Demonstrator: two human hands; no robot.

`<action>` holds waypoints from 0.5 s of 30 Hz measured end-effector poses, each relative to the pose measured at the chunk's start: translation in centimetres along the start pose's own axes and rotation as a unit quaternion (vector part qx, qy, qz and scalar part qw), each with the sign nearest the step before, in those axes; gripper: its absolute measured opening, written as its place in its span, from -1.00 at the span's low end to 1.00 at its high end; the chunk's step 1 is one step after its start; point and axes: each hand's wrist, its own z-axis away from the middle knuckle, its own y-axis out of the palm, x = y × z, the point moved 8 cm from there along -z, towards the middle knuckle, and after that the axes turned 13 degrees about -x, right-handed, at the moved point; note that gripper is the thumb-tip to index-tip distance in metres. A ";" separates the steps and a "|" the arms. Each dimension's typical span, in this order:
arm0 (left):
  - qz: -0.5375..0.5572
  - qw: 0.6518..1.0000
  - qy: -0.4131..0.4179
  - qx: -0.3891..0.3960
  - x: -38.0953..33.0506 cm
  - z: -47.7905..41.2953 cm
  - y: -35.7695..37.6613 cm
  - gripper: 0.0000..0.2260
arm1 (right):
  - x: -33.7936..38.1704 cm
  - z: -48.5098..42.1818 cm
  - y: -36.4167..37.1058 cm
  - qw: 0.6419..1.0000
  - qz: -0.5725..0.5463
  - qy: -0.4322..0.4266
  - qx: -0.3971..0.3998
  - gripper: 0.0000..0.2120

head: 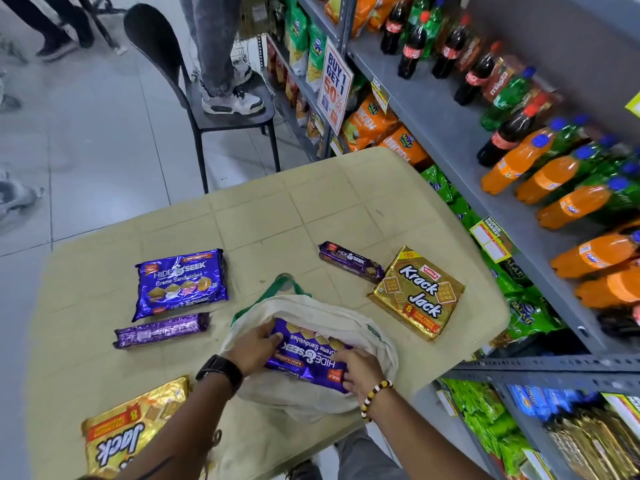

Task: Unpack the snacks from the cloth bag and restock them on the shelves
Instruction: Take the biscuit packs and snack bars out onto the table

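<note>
A cream cloth bag (346, 317) with green handles lies open on the beige table (311, 209). Inside its mouth sits a purple Hide & Seek creme sandwich pack (306, 355). My left hand (254, 348) grips the pack's left edge and my right hand (360, 370) grips its right end. On the table lie another large purple Hide & Seek pack (181, 284), a slim purple roll (161, 330), a second purple roll (350, 261), a gold Krack Jack pack (417, 292) and another Krack Jack pack (128, 433) at the near left.
Grey metal shelves (443, 109) run along the right with cola and orange soda bottles, green and orange snack bags. A black chair (194, 84) stands beyond the table with a person's shoes on its seat. Other people's feet show at the far left.
</note>
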 end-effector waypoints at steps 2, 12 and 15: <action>0.003 1.000 -0.011 0.008 0.7 1.3 -1.8 -0.66 | -0.1 1.5 1.1 0.999 0.028 -0.033 0.013 -0.89; 0.024 0.998 -0.028 -0.045 4.9 4.1 -5.1 -0.84 | -3.3 5.6 4.1 0.987 -0.106 0.046 0.107 -0.85; 0.036 0.997 -0.024 -0.056 5.5 5.1 -5.6 -0.84 | -3.3 6.4 3.4 0.988 -0.106 0.041 0.106 -0.87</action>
